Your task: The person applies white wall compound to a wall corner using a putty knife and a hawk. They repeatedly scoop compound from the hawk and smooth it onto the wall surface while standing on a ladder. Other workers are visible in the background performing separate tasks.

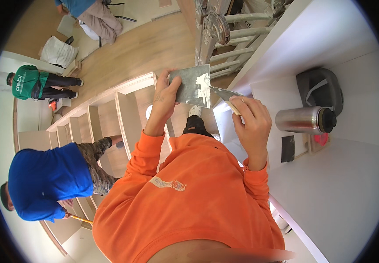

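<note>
A thin grey rectangular plate [186, 87] is gripped along its left edge by my left hand [166, 95], thumb on top and fingers underneath. White putty [204, 90] lies smeared near the plate's right edge. My right hand [253, 125] is closed around the pale handle of a putty knife [225, 93]. The knife's triangular metal blade points left, and its tip meets the plate's right edge beside the putty. Both hands are held out in front of my orange sweatshirt.
At right, a white cabinet [356, 175] holds a steel bottle [297, 120], a dark grey case [319, 90] and a small dark plate [287, 149]. A ladder [242, 33] leans ahead. Wooden shelving [125, 118] runs left, beside a person in blue [51, 182]; other people stand farther off.
</note>
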A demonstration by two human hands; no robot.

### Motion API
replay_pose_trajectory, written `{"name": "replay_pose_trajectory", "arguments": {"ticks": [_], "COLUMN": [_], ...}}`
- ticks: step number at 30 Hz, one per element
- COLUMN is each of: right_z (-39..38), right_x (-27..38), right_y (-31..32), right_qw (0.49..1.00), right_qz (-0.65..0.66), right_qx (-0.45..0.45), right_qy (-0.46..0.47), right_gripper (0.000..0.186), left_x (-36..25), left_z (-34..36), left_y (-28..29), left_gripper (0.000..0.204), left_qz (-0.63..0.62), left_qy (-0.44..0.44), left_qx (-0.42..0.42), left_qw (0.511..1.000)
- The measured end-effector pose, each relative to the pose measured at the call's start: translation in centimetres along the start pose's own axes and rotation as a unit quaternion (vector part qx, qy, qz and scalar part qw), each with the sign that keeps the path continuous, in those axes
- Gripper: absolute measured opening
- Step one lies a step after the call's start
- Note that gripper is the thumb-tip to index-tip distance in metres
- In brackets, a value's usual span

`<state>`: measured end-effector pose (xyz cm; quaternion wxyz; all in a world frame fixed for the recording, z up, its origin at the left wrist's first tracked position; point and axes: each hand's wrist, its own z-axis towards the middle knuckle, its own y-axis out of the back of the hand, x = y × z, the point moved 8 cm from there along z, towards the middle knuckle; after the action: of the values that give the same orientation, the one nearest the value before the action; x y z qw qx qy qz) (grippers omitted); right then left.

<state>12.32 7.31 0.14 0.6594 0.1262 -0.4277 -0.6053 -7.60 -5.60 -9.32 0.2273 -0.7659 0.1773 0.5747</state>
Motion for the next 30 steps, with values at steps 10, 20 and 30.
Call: {"name": "replay_pose_trajectory", "arguments": {"ticks": [10, 20, 30], "right_z": [-1.1, -3.8, -0.7], "right_x": [-1.1, -5.0, -3.4], "right_y": [-0.1, -1.8, 0.2], "right_qw": [0.999, 0.823, 0.933], "right_qz": [0.017, 0.456, 0.271], "right_qx": [0.027, -0.041, -0.121], "right_qy": [-0.024, -0.336, -0.203], "right_gripper": [0.029, 0.022, 0.020], "left_x": [1.2, 0.8, -0.9], "left_z": [0.7, 0.4, 2.9], "left_y": [-0.3, -1.4, -3.4], "left_gripper": [0.024, 0.022, 0.020], "left_qz": [-0.179, -0.221, -0.209], "left_qy": [0.066, 0.077, 0.060], "left_qx": [-0.011, 0.010, 0.065], "left_qw": [0.982, 0.972, 0.974]}}
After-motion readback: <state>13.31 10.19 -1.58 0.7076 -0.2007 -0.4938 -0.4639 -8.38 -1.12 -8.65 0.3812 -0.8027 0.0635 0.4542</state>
